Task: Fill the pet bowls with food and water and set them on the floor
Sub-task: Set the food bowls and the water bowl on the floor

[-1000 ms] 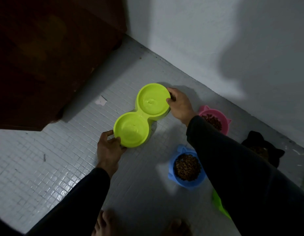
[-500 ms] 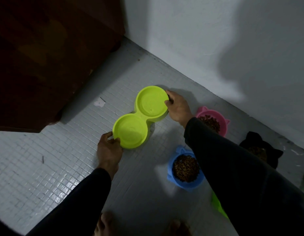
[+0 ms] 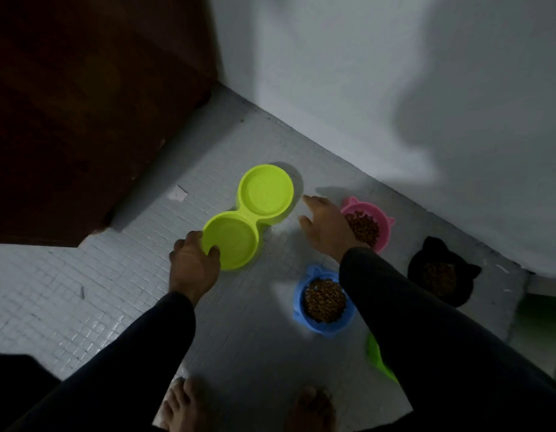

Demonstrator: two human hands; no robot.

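**Double bowl on the floor, left hand at its rim**

The lime double bowl [image 3: 248, 216] sits on the tiled floor [image 3: 67, 291], running diagonally out from a dark wooden cabinet [image 3: 83, 104] toward the white wall [image 3: 364, 88]. The left hand [image 3: 192, 263] holds its near dish: thumb hooked over the rim, fingers curled round the outer edge. The right hand [image 3: 325, 227] is clear of the bowl, just beside the far dish, its grip spread and relaxed, holding nothing.

Three cat-eared bowls of brown kibble stand to the right. The pink bowl [image 3: 381, 224] is partly hidden behind the right hand, the blue bowl [image 3: 322, 302] lies nearer the person, and the black bowl [image 3: 440, 272] is close to the wall. Something green [image 3: 378, 360] peeks out under the right sleeve; I cannot tell what it is. Two bare feet show at the bottom edge.
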